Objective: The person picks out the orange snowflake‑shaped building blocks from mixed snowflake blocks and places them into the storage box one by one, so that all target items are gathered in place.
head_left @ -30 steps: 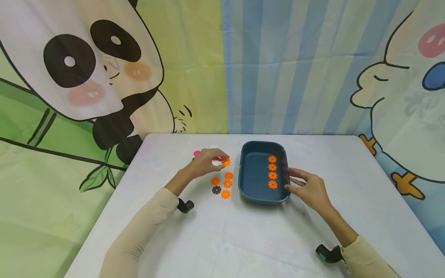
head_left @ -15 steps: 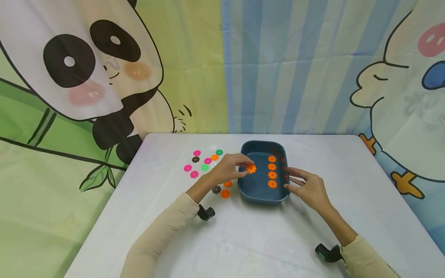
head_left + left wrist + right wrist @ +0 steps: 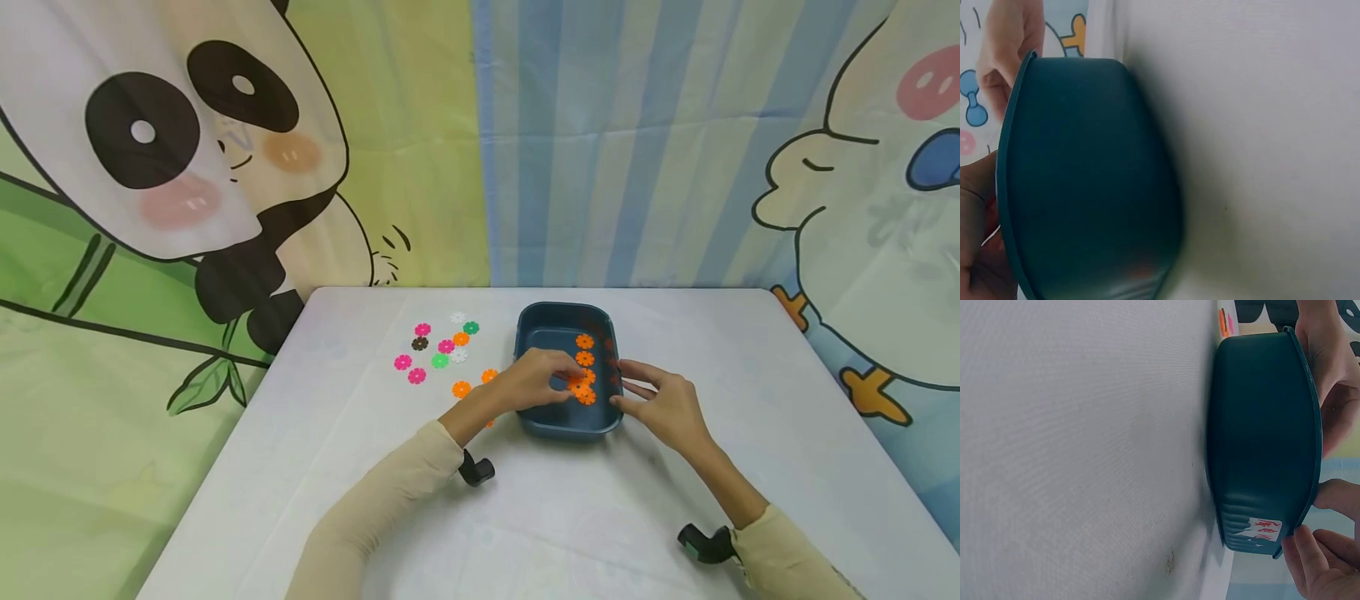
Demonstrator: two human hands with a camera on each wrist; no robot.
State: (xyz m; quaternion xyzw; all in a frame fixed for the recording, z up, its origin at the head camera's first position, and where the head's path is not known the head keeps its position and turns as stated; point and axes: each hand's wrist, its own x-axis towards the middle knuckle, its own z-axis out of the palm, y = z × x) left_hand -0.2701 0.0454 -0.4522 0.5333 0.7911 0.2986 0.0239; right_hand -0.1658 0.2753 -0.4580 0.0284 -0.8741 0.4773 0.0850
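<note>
A dark blue tray (image 3: 547, 423) stands on the white table. Inside, near its right wall, orange flower-shaped plastic discs (image 3: 585, 342) lie in a row. Over the lower end of this row, my left hand (image 3: 528, 382) pinches another orange disc (image 3: 578, 387) between thumb and fingertips. The held disc overlaps the row in the head view. My right hand (image 3: 670, 410) holds the tray's right rim, its thumb and fingertips at the edge. In the right wrist view, right-hand fingertips (image 3: 1307, 547) touch the outer wall near a white sticker (image 3: 1263, 529).
Left of the tray lie loose discs, among them pink (image 3: 402, 362), brown (image 3: 420, 343), green (image 3: 440, 361), white (image 3: 458, 317) and orange (image 3: 461, 389). My left forearm (image 3: 390, 500) covers part of the table there. A printed cloth (image 3: 420, 142) hangs behind the table.
My left hand has carried the orange disc rightward from the loose discs, over the tray's left rim, to the row inside. My right hand has stayed at the right rim.
</note>
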